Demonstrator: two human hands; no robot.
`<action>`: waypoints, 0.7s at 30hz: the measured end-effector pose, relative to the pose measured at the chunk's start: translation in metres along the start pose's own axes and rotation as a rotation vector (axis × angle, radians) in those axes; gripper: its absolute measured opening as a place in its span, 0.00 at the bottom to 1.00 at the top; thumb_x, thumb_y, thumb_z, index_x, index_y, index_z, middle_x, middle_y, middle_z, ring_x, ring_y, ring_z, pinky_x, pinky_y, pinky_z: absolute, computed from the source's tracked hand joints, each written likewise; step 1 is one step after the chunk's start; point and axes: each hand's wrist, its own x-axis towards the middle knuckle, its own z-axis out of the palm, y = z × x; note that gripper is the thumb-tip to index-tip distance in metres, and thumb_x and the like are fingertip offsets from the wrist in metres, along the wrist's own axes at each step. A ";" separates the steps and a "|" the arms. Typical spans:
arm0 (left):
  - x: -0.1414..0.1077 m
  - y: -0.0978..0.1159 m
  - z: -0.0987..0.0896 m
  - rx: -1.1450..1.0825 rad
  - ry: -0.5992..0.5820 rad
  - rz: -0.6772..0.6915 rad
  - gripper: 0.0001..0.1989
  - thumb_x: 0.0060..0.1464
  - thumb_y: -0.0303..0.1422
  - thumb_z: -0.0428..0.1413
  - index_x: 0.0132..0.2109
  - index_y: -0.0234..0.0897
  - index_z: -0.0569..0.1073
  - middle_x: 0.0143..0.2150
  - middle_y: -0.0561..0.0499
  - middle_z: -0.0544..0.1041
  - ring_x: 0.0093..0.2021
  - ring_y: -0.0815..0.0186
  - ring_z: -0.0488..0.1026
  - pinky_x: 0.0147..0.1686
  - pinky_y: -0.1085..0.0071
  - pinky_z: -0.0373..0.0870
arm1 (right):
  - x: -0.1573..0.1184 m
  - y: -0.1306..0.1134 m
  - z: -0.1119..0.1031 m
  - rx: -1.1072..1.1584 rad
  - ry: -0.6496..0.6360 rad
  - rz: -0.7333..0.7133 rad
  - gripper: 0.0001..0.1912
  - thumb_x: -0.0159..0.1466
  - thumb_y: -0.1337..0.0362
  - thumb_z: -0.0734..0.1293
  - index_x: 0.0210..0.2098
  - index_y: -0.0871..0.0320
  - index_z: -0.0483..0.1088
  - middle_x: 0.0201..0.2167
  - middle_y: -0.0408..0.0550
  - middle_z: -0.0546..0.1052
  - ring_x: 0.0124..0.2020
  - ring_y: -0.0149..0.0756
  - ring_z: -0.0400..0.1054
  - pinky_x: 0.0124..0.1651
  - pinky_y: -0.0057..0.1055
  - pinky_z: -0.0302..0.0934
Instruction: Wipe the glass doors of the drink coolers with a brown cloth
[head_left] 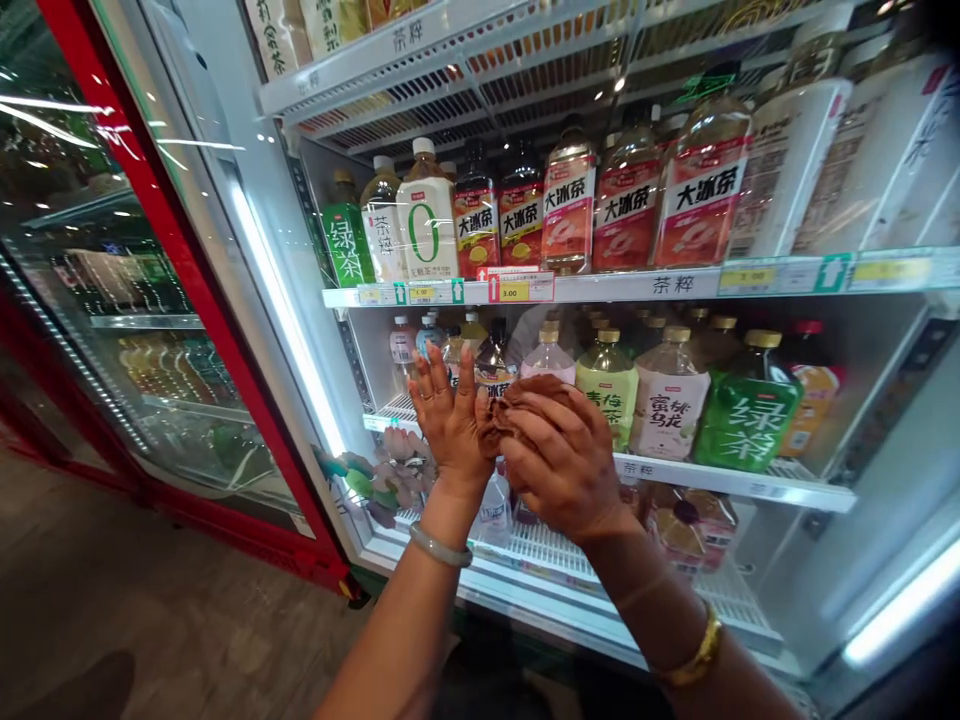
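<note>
My right hand (pixel 562 465) is closed round a crumpled brown cloth (pixel 534 393), whose folds show above and between the fingers. Beside it, my left hand (pixel 459 440) has its fingers stretched upward, with its thumb side against or very near the cloth. Whether the left thumb pinches any of the cloth cannot be made out. Both hands are raised in front of a lit drinks fridge. Behind them stand a pink-labelled bottle (pixel 670 400), a yellow-green bottle (pixel 607 385) and a green tea bottle (pixel 750 410) on a shelf, partly covered by my hands.
Several iced tea bottles (pixel 701 190) line the upper shelf, above a price strip (pixel 517 288). On the left, a red-framed fridge door (pixel 225 330) stands over the grey floor (pixel 187 620). More bottles (pixel 694 525) lie at the bottom. Faint reflections suggest glass before the shelves.
</note>
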 end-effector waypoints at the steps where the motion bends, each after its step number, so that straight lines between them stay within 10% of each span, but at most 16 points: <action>1: 0.000 0.000 0.000 0.001 -0.007 0.006 0.28 0.73 0.39 0.42 0.75 0.48 0.50 0.80 0.48 0.41 0.79 0.59 0.34 0.76 0.48 0.35 | 0.000 0.003 -0.003 0.025 -0.024 -0.006 0.07 0.63 0.66 0.67 0.40 0.52 0.74 0.48 0.43 0.82 0.58 0.39 0.72 0.70 0.47 0.57; 9: -0.001 0.001 0.000 -0.012 -0.027 0.041 0.30 0.72 0.44 0.39 0.76 0.43 0.49 0.79 0.45 0.43 0.79 0.59 0.31 0.76 0.46 0.30 | 0.021 0.041 -0.035 -0.152 0.250 0.194 0.10 0.59 0.65 0.70 0.42 0.53 0.74 0.51 0.50 0.80 0.59 0.48 0.71 0.66 0.52 0.63; 15: 0.000 0.005 0.000 -0.012 -0.107 -0.008 0.32 0.71 0.48 0.41 0.74 0.39 0.56 0.79 0.43 0.46 0.79 0.59 0.31 0.76 0.48 0.24 | 0.006 0.014 -0.006 -0.046 -0.032 0.040 0.10 0.65 0.62 0.68 0.46 0.49 0.74 0.54 0.41 0.79 0.64 0.38 0.67 0.74 0.46 0.53; 21: 0.008 0.003 0.009 0.067 -0.181 -0.013 0.34 0.71 0.47 0.44 0.75 0.33 0.51 0.80 0.50 0.41 0.78 0.63 0.24 0.73 0.59 0.13 | 0.005 0.047 -0.046 -0.024 -0.041 0.093 0.15 0.69 0.58 0.60 0.43 0.52 0.78 0.48 0.43 0.81 0.57 0.39 0.73 0.64 0.46 0.61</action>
